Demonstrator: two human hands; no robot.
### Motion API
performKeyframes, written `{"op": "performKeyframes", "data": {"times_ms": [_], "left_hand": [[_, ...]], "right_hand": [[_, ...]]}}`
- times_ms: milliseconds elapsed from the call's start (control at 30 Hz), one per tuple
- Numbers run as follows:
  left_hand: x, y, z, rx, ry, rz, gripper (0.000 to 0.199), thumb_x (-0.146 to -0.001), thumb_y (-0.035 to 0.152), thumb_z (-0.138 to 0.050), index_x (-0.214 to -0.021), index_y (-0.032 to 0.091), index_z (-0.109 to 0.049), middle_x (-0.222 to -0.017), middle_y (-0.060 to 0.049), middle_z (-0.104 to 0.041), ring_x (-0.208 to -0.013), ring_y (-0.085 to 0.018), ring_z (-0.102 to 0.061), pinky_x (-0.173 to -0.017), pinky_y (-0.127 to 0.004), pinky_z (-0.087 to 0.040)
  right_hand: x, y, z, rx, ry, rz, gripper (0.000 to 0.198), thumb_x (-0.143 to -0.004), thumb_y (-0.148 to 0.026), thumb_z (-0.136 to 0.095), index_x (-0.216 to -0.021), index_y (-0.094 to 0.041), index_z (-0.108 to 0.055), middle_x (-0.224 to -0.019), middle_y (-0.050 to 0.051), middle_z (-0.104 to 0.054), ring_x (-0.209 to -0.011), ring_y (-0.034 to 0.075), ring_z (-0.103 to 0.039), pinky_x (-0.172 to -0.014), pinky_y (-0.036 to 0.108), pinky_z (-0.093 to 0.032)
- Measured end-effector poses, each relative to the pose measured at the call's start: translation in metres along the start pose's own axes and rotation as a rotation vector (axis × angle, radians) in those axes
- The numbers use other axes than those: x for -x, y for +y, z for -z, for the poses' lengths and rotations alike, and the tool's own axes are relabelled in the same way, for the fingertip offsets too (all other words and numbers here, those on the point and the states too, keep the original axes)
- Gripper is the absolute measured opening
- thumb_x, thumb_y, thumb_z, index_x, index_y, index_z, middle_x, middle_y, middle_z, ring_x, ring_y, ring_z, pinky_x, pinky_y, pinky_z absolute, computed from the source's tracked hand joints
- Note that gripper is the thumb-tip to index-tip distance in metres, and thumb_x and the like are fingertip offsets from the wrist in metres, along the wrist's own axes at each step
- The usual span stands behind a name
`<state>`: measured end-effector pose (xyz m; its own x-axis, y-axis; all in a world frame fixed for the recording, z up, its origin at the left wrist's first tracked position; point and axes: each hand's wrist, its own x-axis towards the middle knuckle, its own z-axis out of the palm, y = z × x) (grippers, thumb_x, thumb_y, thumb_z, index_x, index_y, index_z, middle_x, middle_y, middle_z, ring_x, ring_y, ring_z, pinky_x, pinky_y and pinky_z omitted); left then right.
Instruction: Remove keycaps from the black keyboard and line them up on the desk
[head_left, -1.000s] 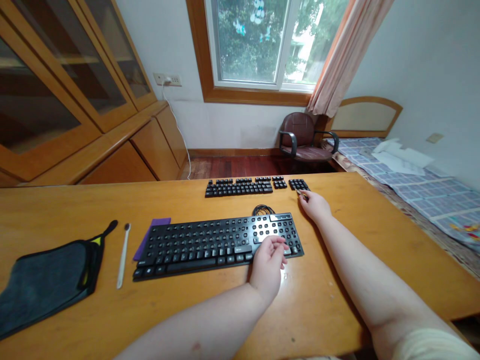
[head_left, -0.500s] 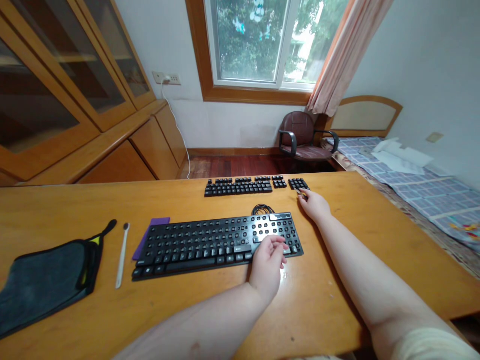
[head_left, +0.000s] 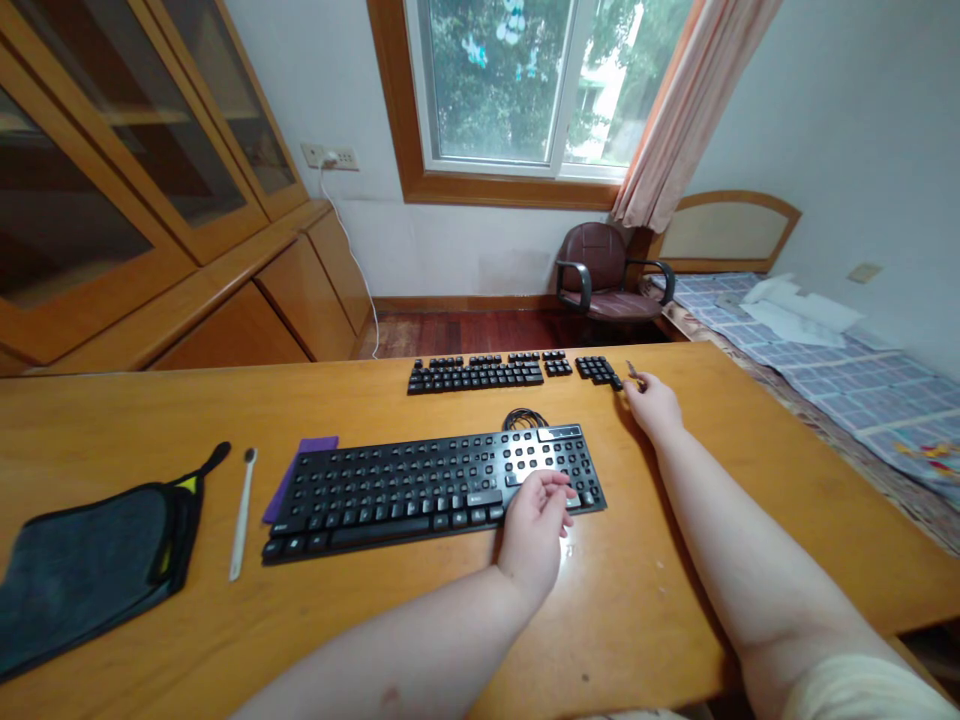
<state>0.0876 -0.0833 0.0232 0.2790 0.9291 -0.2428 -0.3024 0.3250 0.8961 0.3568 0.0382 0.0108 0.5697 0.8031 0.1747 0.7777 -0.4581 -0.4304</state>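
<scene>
A black keyboard (head_left: 420,535) lies across the desk with many of its keycaps off, though its front row still has some. My left hand (head_left: 534,530) rests over its lower right part, fingers loosely bent and apart, holding nothing. Beyond the keyboard, black keycaps (head_left: 480,376) stand in rows near the desk's far edge. Smaller groups sit to their right, the last being a number-pad block of keycaps (head_left: 596,368). Just right of that block, my right hand (head_left: 654,405) pinches a small thin metallic tool (head_left: 631,370); its exact kind is unclear.
A coiled black cable (head_left: 525,418) lies behind the keyboard, and a purple cloth (head_left: 316,445) pokes out at its left. Further left are a toothbrush (head_left: 242,515) and a dark grey cloth mitt (head_left: 90,565). A chair (head_left: 596,265) stands beyond the desk (head_left: 787,500).
My right hand has moved right, away from the number-pad block, with the tool. A keycap now shows at the block's near right corner. My left hand has stayed put.
</scene>
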Motion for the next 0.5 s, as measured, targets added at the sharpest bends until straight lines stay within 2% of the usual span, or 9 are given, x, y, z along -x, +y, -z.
{"op": "performKeyframes", "data": {"times_ms": [167,500], "left_hand": [[0.0002,0.0003,-0.0002,0.002,0.001,0.007,0.015,-0.076,0.027,-0.055,-0.088,0.017,-0.055,-0.078,-0.001,-0.06,-0.052,-0.007,-0.049,-0.045,-0.018,-0.035],[0.0007,0.0002,0.0011,-0.008,-0.004,0.001,0.014,-0.078,0.025,-0.053,-0.089,0.017,-0.055,-0.078,-0.002,-0.059,-0.053,-0.007,-0.049,-0.045,-0.017,-0.034]], "right_hand": [[-0.0031,0.0024,0.0004,0.068,-0.085,0.026,0.054,-0.072,-0.061,-0.053,-0.107,-0.021,-0.063,-0.096,0.01,-0.069,-0.086,0.025,-0.062,-0.068,0.03,-0.044],[-0.002,-0.0017,-0.0014,0.152,-0.109,-0.005,0.046,-0.076,-0.056,-0.048,-0.105,-0.024,-0.065,-0.093,0.01,-0.069,-0.086,0.026,-0.063,-0.065,0.031,-0.043]]}}
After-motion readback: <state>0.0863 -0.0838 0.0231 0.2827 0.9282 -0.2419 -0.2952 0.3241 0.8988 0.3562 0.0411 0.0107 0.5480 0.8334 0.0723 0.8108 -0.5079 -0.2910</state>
